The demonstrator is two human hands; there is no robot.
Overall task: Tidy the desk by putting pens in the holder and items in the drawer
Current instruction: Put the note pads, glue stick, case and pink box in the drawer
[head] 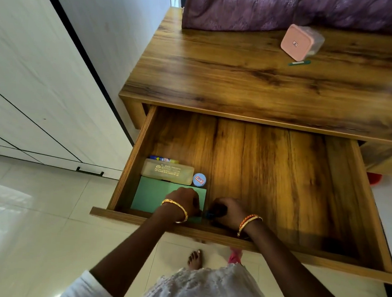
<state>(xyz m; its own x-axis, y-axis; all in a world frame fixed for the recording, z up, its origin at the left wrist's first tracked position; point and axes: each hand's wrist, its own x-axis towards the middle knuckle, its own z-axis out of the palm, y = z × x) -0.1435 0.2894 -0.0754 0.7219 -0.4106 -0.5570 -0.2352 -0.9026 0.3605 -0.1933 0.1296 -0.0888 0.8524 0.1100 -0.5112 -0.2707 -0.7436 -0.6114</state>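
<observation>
Right hand fingers curl round a blue item in the drawer

drawer pulled out | both hands inside — left on green pad, right gripping something dark

Wooden drawer pulled fully open under the bench. Front-left corner: green pad flat; beige case behind it; round white-capped tub just right of the case. 1 green pen lies on the bench beside a pink box.
</observation>
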